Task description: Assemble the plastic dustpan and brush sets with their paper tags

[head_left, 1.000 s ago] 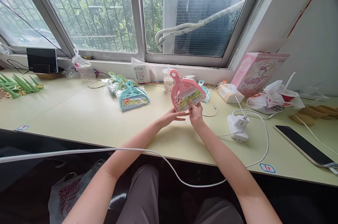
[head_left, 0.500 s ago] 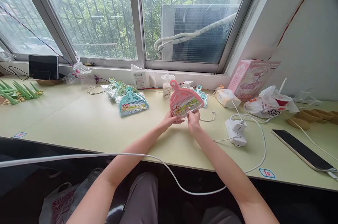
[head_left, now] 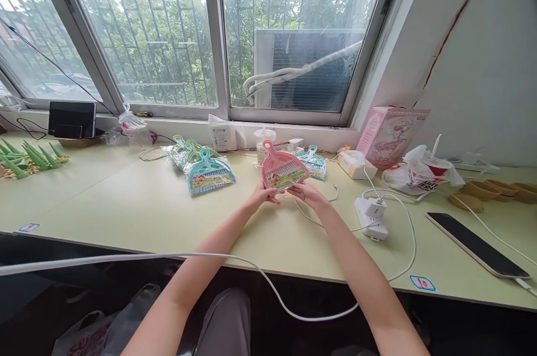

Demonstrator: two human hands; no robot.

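Observation:
Between my two hands is a pink mini dustpan and brush set (head_left: 284,170) in clear wrap with a printed label, its looped handle pointing up and away. My left hand (head_left: 263,195) grips the lower left corner. At the lower right edge, my right hand (head_left: 307,193) holds the wrap with fingers laid along it. Left of it, a blue dustpan set (head_left: 211,172) lies on the table, with green sets (head_left: 184,150) behind it. Another blue dustpan set (head_left: 314,162) lies just behind on the right.
A white power strip (head_left: 371,219) with cables and a phone (head_left: 476,244) lie to the right. Behind them stand a tissue box (head_left: 356,165), a pink box (head_left: 394,135) and a bagged cup (head_left: 436,168). A white cable (head_left: 310,318) hangs across my arms.
The pink dustpan set has moved slightly left and tilted flatter toward the table. My right hand's fingers have shifted along its lower edge. The camera view has tipped up slightly.

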